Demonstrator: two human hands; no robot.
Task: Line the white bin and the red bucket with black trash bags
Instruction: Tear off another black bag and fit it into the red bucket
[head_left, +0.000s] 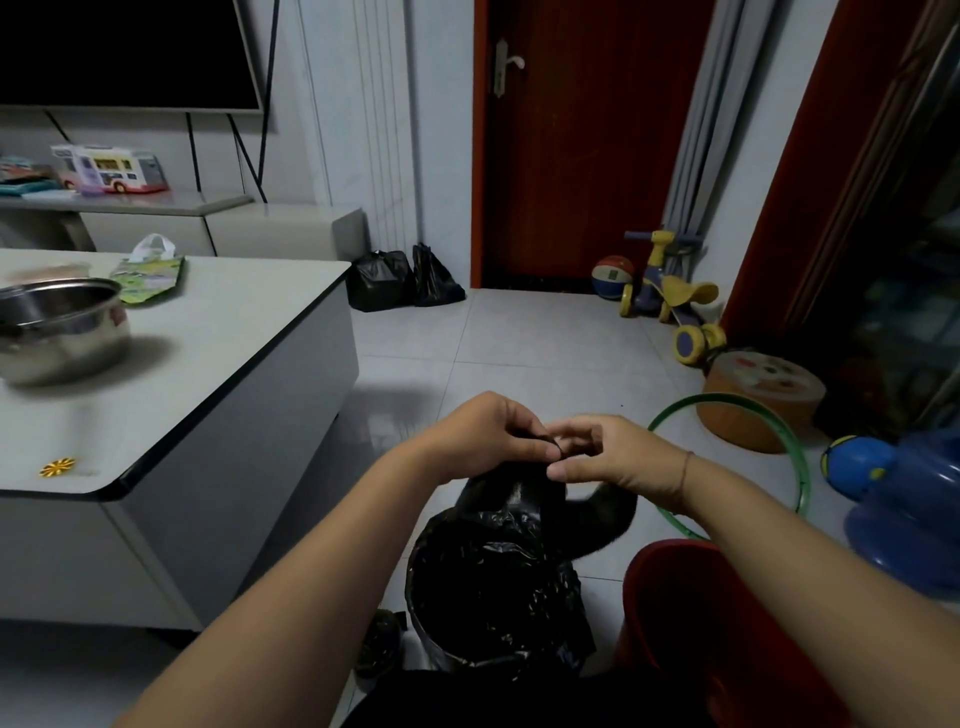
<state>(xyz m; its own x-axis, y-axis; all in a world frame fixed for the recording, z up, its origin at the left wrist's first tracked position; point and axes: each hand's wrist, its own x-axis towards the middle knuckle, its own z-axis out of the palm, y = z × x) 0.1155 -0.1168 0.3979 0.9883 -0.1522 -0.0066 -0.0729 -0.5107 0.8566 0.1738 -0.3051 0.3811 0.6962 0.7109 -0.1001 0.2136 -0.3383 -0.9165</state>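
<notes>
A bin (431, 652) stands on the floor below my hands, lined with a black trash bag (493, 587) whose edge folds over its rim. The red bucket (691, 618) sits to its right with no bag in it. A second black trash bag (519, 491) hangs from my fingers above the bin. My left hand (483, 434) and my right hand (613, 454) meet at its top edge, and both pinch the thin plastic between fingertips and thumb.
A grey coffee table (218, 374) with a steel pot (62, 327) stands at the left. A green hoop (789, 447), a blue plastic toy (904, 499), an orange stool (758, 400) and a ride-on toy (670, 296) crowd the right. Two filled black bags (400, 280) sit by the door.
</notes>
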